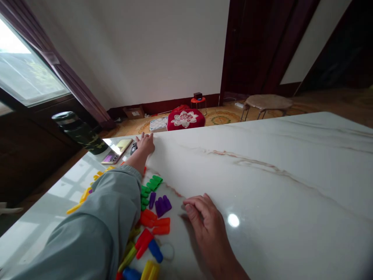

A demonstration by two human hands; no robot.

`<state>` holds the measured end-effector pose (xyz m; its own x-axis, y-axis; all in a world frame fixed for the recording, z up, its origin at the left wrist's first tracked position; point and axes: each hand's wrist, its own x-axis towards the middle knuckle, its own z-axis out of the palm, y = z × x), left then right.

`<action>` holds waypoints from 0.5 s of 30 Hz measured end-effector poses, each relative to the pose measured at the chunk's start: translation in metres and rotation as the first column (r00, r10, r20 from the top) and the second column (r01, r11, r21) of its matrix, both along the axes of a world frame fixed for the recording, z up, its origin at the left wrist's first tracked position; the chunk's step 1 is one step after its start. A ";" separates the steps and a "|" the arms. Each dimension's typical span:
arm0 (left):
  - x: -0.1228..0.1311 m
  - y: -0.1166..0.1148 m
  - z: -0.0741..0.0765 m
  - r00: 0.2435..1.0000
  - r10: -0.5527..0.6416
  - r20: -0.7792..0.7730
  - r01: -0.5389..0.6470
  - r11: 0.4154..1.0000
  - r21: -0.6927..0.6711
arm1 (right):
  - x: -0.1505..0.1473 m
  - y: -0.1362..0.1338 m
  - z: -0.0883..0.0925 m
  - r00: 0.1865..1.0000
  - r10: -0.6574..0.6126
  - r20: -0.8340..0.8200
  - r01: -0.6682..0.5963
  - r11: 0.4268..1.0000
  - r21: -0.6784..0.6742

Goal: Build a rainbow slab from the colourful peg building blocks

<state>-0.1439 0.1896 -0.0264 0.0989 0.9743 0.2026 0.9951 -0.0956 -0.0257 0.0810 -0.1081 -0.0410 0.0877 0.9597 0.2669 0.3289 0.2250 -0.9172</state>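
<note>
My left hand (145, 144) reaches far across the white marble table (262, 175), its fingers lying flat near the far edge, beside a small dark object (133, 148) and a phone (117, 151). I cannot see anything held in it. My right hand (201, 214) rests on the tabletop near me, fingers curled down and slightly apart, holding nothing. Just left of it lie several bright plastic pieces: purple (162, 205), green (154, 182), orange (157, 225), red (143, 242), blue (155, 251) and yellow (150, 270). My grey sleeve (99, 225) hides part of the pile.
A dark camouflage-patterned bottle (78, 132) stands at the table's far left corner. More yellow pieces (84, 196) lie left of my sleeve. Beyond the table are a red cushion (185, 118), a small orange stool (198, 102), a round stool (268, 103) and a window (23, 70).
</note>
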 end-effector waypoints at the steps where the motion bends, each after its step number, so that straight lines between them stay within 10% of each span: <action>1: 0.000 -0.001 0.000 1.000 0.012 -0.008 -0.012 1.000 0.010 | 0.000 0.000 0.000 1.000 -0.002 0.012 0.002 1.000 0.001; 8: 0.015 -0.034 0.023 0.987 -0.129 -0.092 0.120 0.987 -0.103 | 0.000 0.003 0.006 0.994 -0.008 0.106 0.007 1.000 0.009; 15: 0.017 -0.134 0.048 0.940 -0.338 -0.038 0.313 0.904 -0.291 | 0.003 0.007 0.005 0.985 0.005 0.170 -0.008 1.000 0.018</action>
<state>-0.1270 0.0555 0.0214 0.4248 0.9004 -0.0941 0.9024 -0.4294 -0.0348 0.0838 -0.1011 -0.0358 0.0332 0.9550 0.2948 0.4782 0.2439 -0.8437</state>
